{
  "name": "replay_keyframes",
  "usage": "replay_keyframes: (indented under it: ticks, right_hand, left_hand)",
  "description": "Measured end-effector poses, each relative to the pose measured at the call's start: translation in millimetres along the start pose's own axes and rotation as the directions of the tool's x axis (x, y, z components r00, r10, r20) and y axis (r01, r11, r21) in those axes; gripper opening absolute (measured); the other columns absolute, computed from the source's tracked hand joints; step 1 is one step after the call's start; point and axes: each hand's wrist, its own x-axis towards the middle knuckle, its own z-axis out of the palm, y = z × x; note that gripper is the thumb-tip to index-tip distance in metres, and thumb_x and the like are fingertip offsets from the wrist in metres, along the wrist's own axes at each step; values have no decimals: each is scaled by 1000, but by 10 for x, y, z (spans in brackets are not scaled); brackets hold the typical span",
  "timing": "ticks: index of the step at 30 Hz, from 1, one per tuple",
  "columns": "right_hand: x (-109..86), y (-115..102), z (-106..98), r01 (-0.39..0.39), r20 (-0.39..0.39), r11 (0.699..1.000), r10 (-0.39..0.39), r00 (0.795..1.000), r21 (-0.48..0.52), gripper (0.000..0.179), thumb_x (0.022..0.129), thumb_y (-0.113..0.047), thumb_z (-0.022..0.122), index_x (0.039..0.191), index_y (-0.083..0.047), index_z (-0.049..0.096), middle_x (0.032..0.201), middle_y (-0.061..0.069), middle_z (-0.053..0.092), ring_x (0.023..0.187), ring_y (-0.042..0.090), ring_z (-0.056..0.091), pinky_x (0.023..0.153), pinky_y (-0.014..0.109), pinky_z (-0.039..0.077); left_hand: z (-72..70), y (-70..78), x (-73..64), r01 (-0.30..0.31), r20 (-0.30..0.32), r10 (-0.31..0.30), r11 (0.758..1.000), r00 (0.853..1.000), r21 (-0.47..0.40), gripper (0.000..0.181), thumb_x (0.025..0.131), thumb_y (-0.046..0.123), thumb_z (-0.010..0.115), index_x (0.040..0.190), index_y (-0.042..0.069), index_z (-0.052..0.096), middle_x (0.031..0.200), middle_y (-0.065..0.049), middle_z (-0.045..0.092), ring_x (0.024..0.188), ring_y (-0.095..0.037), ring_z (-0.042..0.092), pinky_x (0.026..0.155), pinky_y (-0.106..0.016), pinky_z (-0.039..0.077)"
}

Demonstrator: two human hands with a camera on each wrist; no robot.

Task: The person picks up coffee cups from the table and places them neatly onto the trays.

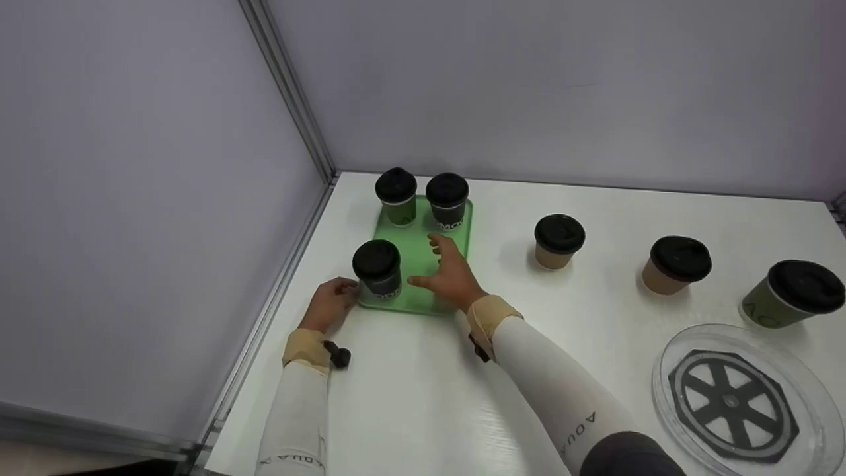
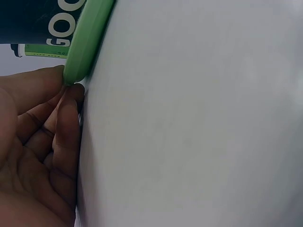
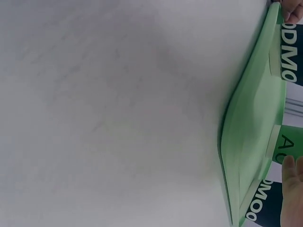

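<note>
A green tray point(image 1: 418, 254) lies on the white table with three lidded paper cups on it. At its near left corner stands a dark cup point(image 1: 378, 268), and my left hand point(image 1: 328, 305) is beside that cup. The left wrist view shows the thumb and fingertips pinching the tray's rim point(image 2: 81, 61). Over the tray's right part my right hand point(image 1: 453, 274) is spread, thumb and fingers apart, holding nothing. Beyond it stand a green cup point(image 1: 399, 210) and another dark cup point(image 1: 448, 213) at the tray's far end. All three wear black lids.
Right of the tray stand two brown cups, one nearer point(image 1: 554, 256) and one farther right point(image 1: 664, 277), and a larger green cup point(image 1: 770, 305), all black-lidded. A clear round dish point(image 1: 661, 390) with a dark wheel-like pattern sits at the front right. Walls border the table's left and back.
</note>
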Motion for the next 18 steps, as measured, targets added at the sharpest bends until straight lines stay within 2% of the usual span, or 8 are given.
replay_keyframes:
  ticks: [7,18]
  right_hand:
    - [-3,-2,-75,-1,-33,999,0,999,-36,96,75,-36,86,150,-13,30,146,7,39,129,25,41,101,36,38]
    - [-18,-33,-226,47,-74,998,-49,996,-33,92,76,-33,86,148,-12,33,141,4,42,126,19,42,102,37,39]
  left_hand:
    - [-31,-2,-7,-21,-3,21,1000,1000,9,26,97,14,58,121,4,64,108,-12,64,98,-24,58,85,-38,46]
    - [-120,-89,-28,-17,-30,17,1000,999,24,27,96,10,57,121,2,64,108,-12,63,100,-25,57,87,-40,46]
